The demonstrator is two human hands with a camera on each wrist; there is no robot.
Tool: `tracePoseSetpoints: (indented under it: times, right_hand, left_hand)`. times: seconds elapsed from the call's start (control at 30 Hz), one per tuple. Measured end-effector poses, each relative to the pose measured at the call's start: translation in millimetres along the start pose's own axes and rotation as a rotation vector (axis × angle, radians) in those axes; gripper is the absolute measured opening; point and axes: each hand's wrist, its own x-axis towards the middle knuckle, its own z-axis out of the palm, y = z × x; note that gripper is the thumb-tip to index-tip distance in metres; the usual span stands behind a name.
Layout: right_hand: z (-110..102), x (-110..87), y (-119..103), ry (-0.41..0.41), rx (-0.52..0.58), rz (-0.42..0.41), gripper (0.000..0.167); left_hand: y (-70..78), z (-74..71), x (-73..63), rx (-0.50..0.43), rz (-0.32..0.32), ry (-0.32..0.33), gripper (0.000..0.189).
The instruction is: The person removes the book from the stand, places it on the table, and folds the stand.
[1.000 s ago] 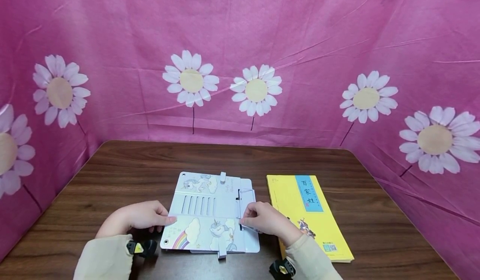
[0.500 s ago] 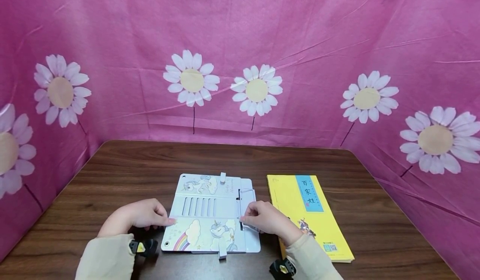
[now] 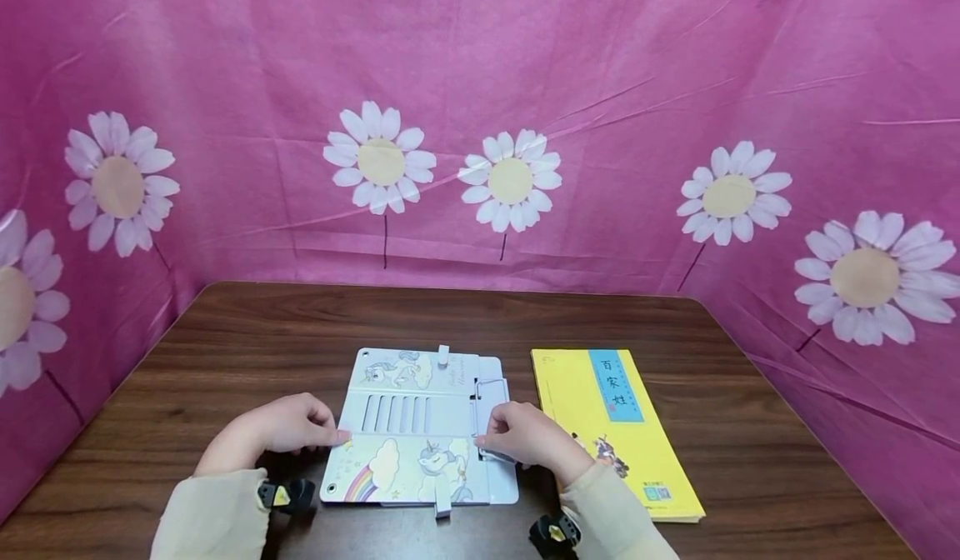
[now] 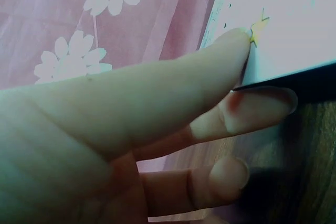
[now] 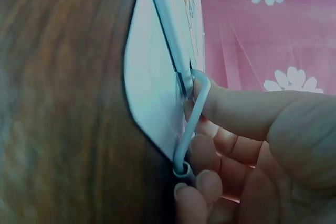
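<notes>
A white book stand (image 3: 450, 414) printed with unicorns, clouds and a rainbow lies folded flat near the table's front. My left hand (image 3: 288, 425) pinches its left edge: in the left wrist view the thumb (image 4: 210, 66) presses on top by a yellow star, and the index fingertip (image 4: 262, 108) is underneath. At the right edge, my right hand (image 3: 532, 439) holds the stand's bent wire support (image 5: 198, 108), thumb on one side and fingers curled on the other. One white clip (image 3: 443, 355) sits on the stand's far edge, another clip (image 3: 442, 497) on the near edge.
To the right of the stand lies a yellow book (image 3: 570, 393) with a blue title strip, partly behind my right hand and forearm. The brown wooden table (image 3: 262, 335) meets a pink curtain (image 3: 480, 60) with white daisies at the back and sides.
The stand's far left corner has come slightly nearer, and my left hand has shifted a little along the left edge. My right hand keeps its hold on the wire support.
</notes>
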Motion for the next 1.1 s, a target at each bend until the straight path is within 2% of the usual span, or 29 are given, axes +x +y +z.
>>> tracePoseSetpoints:
  times: [0.37, 0.6, 0.93, 1.1]
  right_hand:
    - [-2.6, 6.2, -0.3, -0.008, 0.045, 0.024, 0.029]
    - [-1.8, 7.8, -2.1, -0.028, 0.074, 0.044, 0.028]
    - [-3.9, 6.0, -0.6, -0.052, 0.072, 0.022, 0.026]
    - [-4.0, 6.0, 2.6, -0.057, 0.098, 0.027, 0.024]
  left_hand:
    - [0.6, -0.3, 0.7, 0.039, -0.046, 0.03, 0.036]
    - [-1.0, 1.7, -1.1, 0.039, -0.043, 0.038, 0.037]
    - [-1.1, 0.5, -0.4, 0.045, -0.026, 0.042, 0.034]
    - [-0.2, 0.1, -0.4, 0.044, -0.059, 0.077, 0.033]
